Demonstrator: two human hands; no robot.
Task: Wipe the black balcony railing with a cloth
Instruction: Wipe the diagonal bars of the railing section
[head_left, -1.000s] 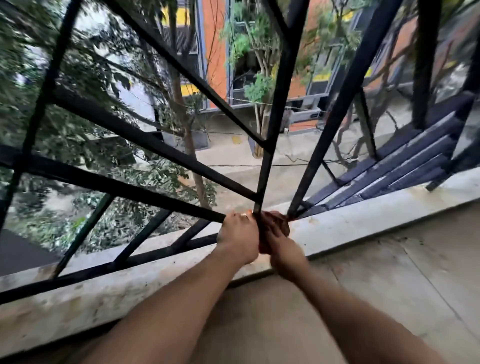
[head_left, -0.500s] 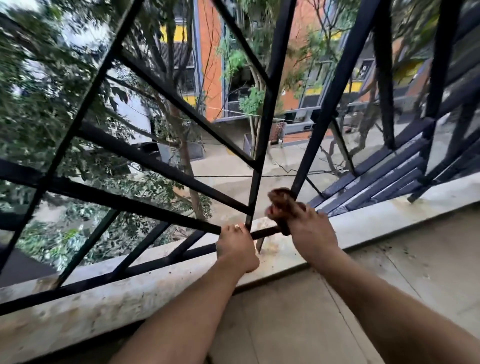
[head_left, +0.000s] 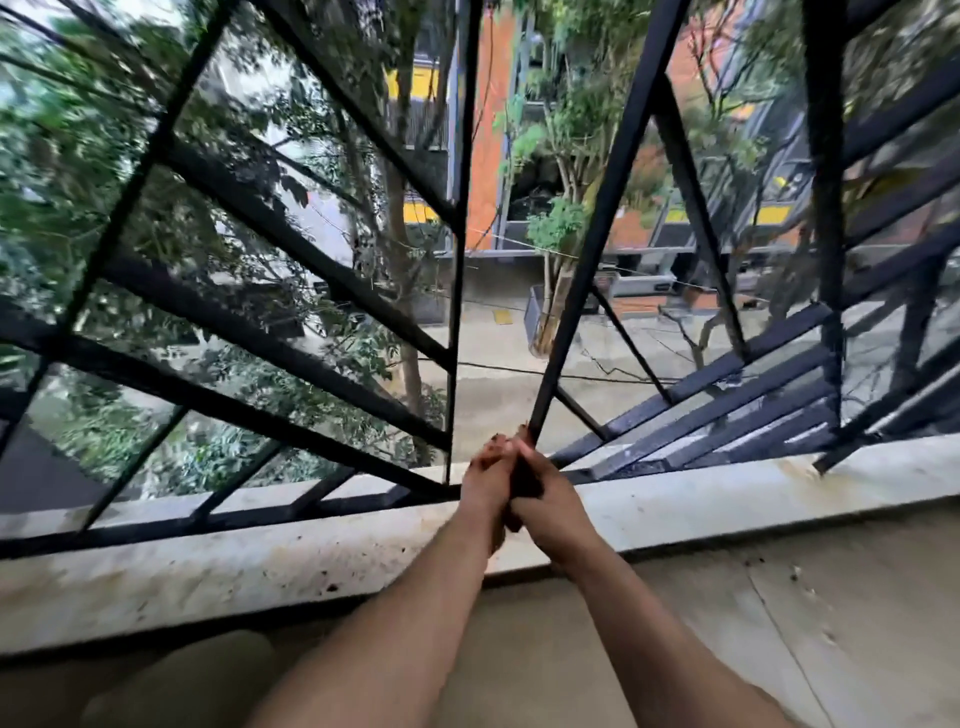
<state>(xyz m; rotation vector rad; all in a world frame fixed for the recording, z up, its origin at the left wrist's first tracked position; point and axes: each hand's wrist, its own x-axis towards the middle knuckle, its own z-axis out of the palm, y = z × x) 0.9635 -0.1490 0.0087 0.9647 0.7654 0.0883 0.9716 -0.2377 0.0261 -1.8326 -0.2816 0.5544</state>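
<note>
Head view: wrap the cloth (head_left: 521, 480) fully round the slanted bar (head_left: 607, 197) of the black railing and draw it along with steady pressure. At 6 o'clock from centre, at the bar's foot, your left hand (head_left: 485, 486) curls round the bar. Your right hand (head_left: 558, 506) clenches the cloth, mostly hidden between them.

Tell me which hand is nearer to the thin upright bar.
Left. The left hand is just right of the thin upright bar; the right hand is farther right, beyond the left hand.

Hands (head_left: 488, 480) now together, low on railing (head_left: 582, 270)
</note>
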